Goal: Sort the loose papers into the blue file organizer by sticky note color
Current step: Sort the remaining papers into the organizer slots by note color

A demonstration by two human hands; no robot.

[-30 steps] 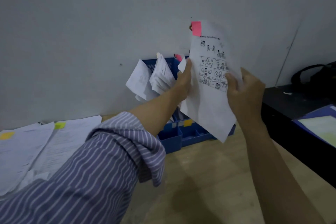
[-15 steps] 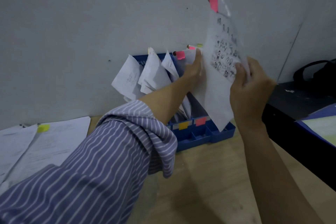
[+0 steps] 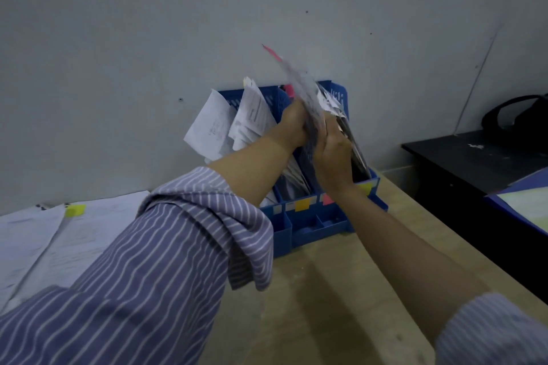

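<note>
Both hands raised over the blue file organizer (image 3: 308, 225), a hard plastic rack with slotted upright dividers, standing against the flat grey wall (image 3: 118, 38) on a pale wooden table (image 3: 326, 290) with faint grain. Between the hands a thin white sheet (image 3: 299, 83), seen nearly edge-on and blurred, tilted up to the left, with a pink sticky note (image 3: 271, 50) at its top corner. Right hand (image 3: 333, 157) curled round the lower part of this sheet, thumb side toward the camera; left hand (image 3: 292, 124) on the other side, touching the sheet, but whether its fingers pinch the sheet or only press on it cannot be told. Lower edge of the sheet hidden behind the right hand, above the second slot from the right. Soft, bent papers (image 3: 213, 124) already standing in the left slots, corners drooping over the rim. On the front lip small square labels: an orange label (image 3: 302, 204), a pink label (image 3: 327, 198), a yellow label (image 3: 367, 187). Loose papers (image 3: 44, 240) flat on the left of the table, one with a yellow sticky note (image 3: 75, 210), close to the striped cotton sleeve (image 3: 163, 261), rolled at the elbow. At right a black desk (image 3: 474, 163) just beside the table edge, near the organizer; bare wood free in front of the rack
</note>
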